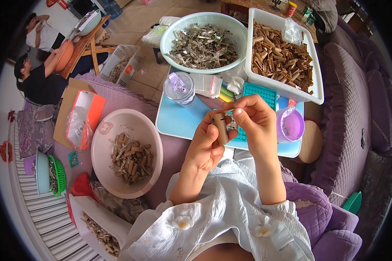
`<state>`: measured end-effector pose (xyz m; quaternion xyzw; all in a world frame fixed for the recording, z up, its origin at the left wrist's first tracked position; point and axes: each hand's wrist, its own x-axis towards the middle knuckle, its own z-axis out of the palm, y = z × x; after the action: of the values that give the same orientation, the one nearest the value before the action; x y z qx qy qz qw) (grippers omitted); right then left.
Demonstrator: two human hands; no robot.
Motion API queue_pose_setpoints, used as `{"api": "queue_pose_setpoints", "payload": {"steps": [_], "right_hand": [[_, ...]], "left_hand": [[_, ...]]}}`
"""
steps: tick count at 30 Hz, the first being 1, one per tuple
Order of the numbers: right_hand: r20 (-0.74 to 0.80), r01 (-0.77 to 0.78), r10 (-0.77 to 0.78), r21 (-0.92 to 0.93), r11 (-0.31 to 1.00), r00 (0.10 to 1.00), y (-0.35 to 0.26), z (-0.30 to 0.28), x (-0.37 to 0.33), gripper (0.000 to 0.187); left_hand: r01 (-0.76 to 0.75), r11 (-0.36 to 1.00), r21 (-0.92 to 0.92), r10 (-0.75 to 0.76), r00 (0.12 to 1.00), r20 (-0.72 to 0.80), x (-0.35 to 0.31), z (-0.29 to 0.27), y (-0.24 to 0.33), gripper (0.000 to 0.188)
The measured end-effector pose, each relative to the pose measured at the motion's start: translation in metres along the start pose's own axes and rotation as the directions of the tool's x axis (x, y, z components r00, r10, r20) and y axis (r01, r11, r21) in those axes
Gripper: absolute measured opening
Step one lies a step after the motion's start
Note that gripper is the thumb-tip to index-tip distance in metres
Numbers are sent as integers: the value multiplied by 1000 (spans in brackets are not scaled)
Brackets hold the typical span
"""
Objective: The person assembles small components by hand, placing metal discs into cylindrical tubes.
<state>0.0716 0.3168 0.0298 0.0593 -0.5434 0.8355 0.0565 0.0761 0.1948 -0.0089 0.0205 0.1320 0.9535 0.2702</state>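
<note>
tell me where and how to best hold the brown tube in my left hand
Around the middle of the brown tube, probably from the left, as your left hand does: its round side suits a wrap, and its upper end, near your right hand, is mostly uncovered.

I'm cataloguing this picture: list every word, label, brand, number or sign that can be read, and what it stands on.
No text is clear enough to read.
Brown tube in the left hand: dark marks, too small to make out.
Orange label on the white crate: blurred.
Red can: markings too small.
Pink basin: emblem, no readable letters.
</note>
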Motion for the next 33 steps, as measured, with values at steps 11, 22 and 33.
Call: {"api": "queue_pose_setpoints", "payload": {"steps": [11, 22, 33], "right_hand": [[22, -73, 78, -178, 981, 997, -2, 2, -5, 6], [121, 82, -24, -501, 862, 992, 6, -7, -5, 10], [153, 96, -14, -542, 835, 988, 18, -26, -6, 8]], "left_hand": [[-17, 995, 99, 26, 995, -94, 2, 3, -2, 44], [-59, 974, 220, 101, 977, -189, 0, 6, -6, 24], [-5, 922, 386, 66, 988, -143, 7, -20, -13, 21]]}}
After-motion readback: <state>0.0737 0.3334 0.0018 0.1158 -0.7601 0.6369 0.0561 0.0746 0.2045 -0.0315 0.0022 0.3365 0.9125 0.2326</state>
